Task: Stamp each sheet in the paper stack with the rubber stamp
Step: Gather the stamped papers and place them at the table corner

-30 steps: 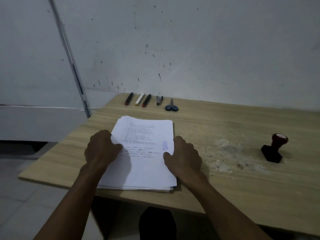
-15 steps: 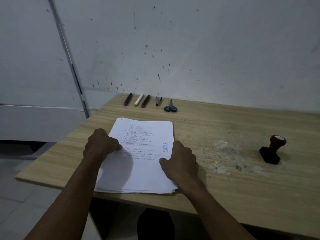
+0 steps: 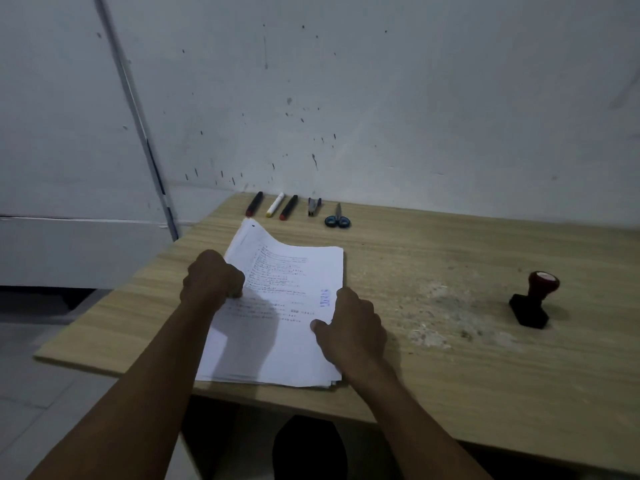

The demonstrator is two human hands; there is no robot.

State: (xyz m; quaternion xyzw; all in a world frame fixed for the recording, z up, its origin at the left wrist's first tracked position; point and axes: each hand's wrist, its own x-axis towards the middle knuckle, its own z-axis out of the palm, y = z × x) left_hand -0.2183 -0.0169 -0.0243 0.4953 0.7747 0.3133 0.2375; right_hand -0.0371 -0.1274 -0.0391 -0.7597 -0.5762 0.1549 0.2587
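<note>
The paper stack lies at the desk's near edge. The left hand pinches the limp, light top sheet at its left edge; the right hand rests relaxed on the stack. The rubber stamp stands well apart; grip its knob.

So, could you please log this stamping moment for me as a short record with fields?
top sheet: already bears a blue stamp mark, far left corner lifted
left hand: curled, gripping the top sheet's left edge
right hand: resting on the paper stack's right edge
rubber stamp: upright on the table, untouched, right of the stack
</note>
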